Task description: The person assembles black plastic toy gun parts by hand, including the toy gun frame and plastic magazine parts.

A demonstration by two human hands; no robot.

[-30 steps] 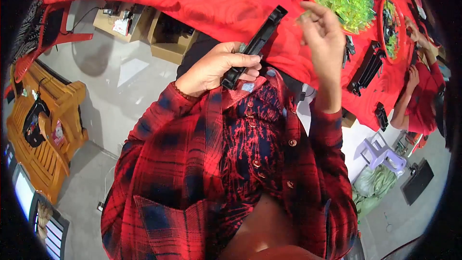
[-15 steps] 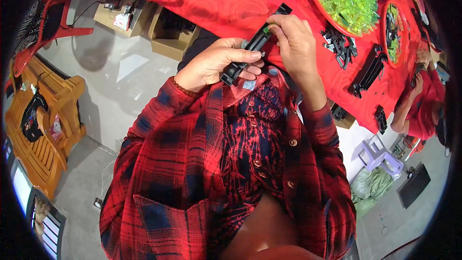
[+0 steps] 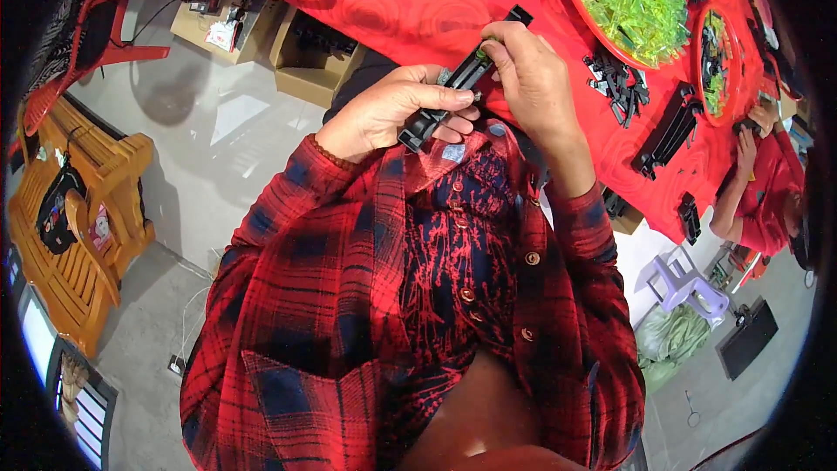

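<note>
My left hand (image 3: 405, 105) is closed round a long black plastic holder (image 3: 467, 75), which slants up and to the right in front of my chest. The thumb lies across its lower half. At the holder's upper part, my right hand (image 3: 532, 70) pinches a small green plastic piece (image 3: 481, 54) between thumb and fingertips, against the channel. Most of that piece is hidden by the fingers. Right of my hands, on the red tablecloth (image 3: 410, 13), lie a pile of small black clips (image 3: 619, 87) and several long black holders (image 3: 670, 135).
A red tray (image 3: 571, 0) heaped with yellow-green clear pieces (image 3: 628, 4) stands at the upper right. Beside it is a smaller red tray (image 3: 700, 61) of mixed parts. Cardboard boxes (image 3: 305, 78), a wooden chair (image 3: 87, 253) and a purple stool (image 3: 684, 283) surround the table. Another person (image 3: 767, 179) sits at far right.
My right fingers have shifted slightly on the green piece, covering more of it. The left hand keeps its hold on the holder. The other person's arms have moved a little.
</note>
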